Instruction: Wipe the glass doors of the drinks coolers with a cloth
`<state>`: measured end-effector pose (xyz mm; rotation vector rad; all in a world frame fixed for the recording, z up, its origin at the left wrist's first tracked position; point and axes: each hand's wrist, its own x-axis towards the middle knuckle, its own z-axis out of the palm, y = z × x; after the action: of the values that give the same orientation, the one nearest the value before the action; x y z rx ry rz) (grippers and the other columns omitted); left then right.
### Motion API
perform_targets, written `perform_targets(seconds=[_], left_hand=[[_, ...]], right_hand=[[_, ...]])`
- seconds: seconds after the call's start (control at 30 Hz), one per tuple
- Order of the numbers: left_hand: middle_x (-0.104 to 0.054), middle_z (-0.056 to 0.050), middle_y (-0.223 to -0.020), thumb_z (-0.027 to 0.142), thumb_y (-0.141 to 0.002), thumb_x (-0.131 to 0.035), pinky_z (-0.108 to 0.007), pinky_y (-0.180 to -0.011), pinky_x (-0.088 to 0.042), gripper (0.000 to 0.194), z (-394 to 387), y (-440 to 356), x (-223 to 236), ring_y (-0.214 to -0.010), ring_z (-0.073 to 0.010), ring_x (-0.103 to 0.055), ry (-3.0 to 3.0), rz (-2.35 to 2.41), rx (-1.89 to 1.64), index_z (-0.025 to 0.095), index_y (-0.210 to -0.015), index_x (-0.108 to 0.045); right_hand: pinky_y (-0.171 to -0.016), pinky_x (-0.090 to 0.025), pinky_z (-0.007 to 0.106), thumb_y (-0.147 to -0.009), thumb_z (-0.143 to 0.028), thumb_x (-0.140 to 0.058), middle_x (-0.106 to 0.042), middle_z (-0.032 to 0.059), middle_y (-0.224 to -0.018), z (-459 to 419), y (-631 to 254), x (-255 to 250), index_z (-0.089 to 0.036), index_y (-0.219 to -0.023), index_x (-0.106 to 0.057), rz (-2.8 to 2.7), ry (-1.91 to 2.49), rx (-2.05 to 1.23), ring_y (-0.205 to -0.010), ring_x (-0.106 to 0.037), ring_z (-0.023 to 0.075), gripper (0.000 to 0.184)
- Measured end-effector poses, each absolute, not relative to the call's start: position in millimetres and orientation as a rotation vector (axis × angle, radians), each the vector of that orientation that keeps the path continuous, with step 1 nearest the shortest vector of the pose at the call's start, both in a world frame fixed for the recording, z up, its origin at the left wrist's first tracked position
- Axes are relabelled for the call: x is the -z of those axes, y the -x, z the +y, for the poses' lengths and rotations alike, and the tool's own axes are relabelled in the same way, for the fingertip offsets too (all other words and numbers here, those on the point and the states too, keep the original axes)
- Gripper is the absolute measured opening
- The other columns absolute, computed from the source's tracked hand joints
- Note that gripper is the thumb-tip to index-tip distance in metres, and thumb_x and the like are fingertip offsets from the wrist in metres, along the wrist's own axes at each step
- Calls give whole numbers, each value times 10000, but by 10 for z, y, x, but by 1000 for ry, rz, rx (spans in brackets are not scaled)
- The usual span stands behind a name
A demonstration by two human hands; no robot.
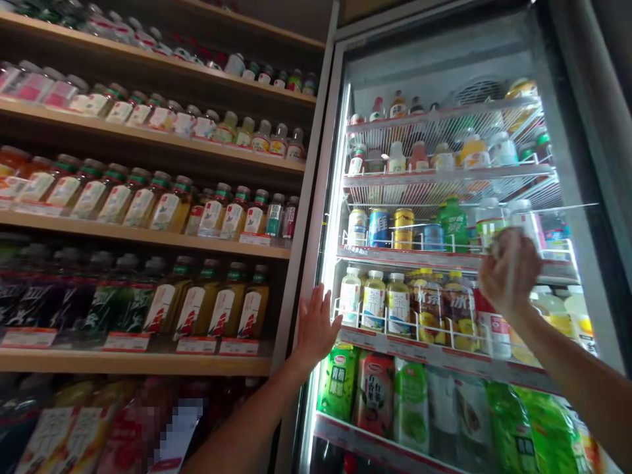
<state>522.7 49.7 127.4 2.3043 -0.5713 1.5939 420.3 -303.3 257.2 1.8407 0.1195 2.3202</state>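
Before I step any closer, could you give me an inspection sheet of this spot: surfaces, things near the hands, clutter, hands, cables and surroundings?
Surface: fridge shelves with front rails, carrying drinks.
Things near the hands: a lit fridge with bottles and cans.
Clutter: a pale, pixelated shape at lower left; cannot tell what.
Left hand: fingers spread, at the fridge's left edge.
Right hand: curled, blurred, raised before the fridge's right side; cannot tell whether it holds anything.
Cables: nothing seen.
Surroundings: wooden shelves on the left, lined with bottled drinks.
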Motion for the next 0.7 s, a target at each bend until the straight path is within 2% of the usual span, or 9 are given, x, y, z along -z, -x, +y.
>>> perform_targets(seconds=[0.07, 0.17, 0.23, 0.3, 0.4, 0.5, 0.57, 0.6, 0.7], left_hand=[[-233, -137, -1461, 351, -869, -380, -547, -1064, -227, 537, 496, -5239, -1268, -1356, -258, -202, -2299, -572, -1593, 130, -1352, -304], [-229, -135, -1464, 340, -862, -395, -549, -1068, -217, 544, 509, -5255, -1259, -1358, -258, -197, -2307, -592, -1583, 134, -1356, -297], [-230, -129, -1465, 338, -856, -409, -551, -1070, -212, 550, 525, -5262, -1255, -1357, -260, -201, -2304, -611, -1590, 147, -1359, -295], [-229, -125, -1467, 342, -853, -416, -548, -1072, -211, 557, 541, -5268, -1252, -1357, -261, -202, -2299, -626, -1599, 155, -1362, -291], [-223, -127, -1467, 353, -860, -405, -542, -1073, -208, 560, 560, -5273, -1250, -1357, -256, -203, -2311, -632, -1595, 148, -1366, -282], [-230, -130, -1462, 359, -863, -400, -539, -1077, -201, 564, 580, -5277, -1251, -1354, -252, -212, -2322, -647, -1603, 134, -1366, -280], [-237, -130, -1459, 358, -860, -404, -539, -1075, -206, 563, 592, -5287, -1248, -1353, -252, -216, -2325, -658, -1613, 130, -1361, -289], [-241, -129, -1458, 355, -859, -405, -539, -1073, -210, 559, 596, -5296, -1244, -1352, -253, -219, -2323, -660, -1621, 130, -1359, -294], [-245, -129, -1458, 356, -854, -412, -533, -1075, -212, 564, 594, -5339, -1221, -1353, -254, -215, -2292, -664, -1664, 137, -1361, -293]], right_hand=[[-972, -328, 511, -818, -201, -391, -338, 153, -1373, -2693, -4275, -2505, -179, -1393, -180, 216, -1921, -2197, -1261, -318, 315, 613], [-1037, -270, 482, -820, -169, -399, -373, 86, -1389, -2379, -4301, -2484, -221, -1355, -297, 434, -1973, -1809, -1296, -301, 263, 547], [-1040, -217, 534, -842, -192, -390, -341, 108, -1411, -2345, -4292, -2591, -212, -1330, -357, 293, -1945, -1921, -1306, -274, 305, 490], [-993, -244, 574, -855, -220, -368, -308, 171, -1411, -2306, -4321, -2727, -167, -1305, -404, 34, -1915, -2207, -1279, -286, 365, 454], [-943, -334, 533, -844, -195, -354, -332, 199, -1384, -2024, -4473, -2768, -125, -1313, -391, 59, -1959, -2225, -1234, -338, 361, 476], [-1018, -309, 458, -812, -129, -388, -369, 87, -1397, -1634, -4656, -2626, -200, -1350, -332, 501, -1975, -1776, -1284, -310, 271, 545], [-1056, -249, 481, -806, -107, -395, -368, 39, -1407, -1494, -4728, -2617, -251, -1364, -295, 630, -1954, -1637, -1319, -261, 249, 585], [-1055, -226, 515, -809, -116, -396, -360, 50, -1412, -1470, -4749, -2673, -245, -1371, -279, 603, -1962, -1694, -1328, -241, 264, 588], [-1022, -243, 559, -811, -166, -408, -336, 142, -1409, -1470, -4807, -3000, -145, -1369, -282, 311, -1987, -2187, -1309, -251, 324, 572]])
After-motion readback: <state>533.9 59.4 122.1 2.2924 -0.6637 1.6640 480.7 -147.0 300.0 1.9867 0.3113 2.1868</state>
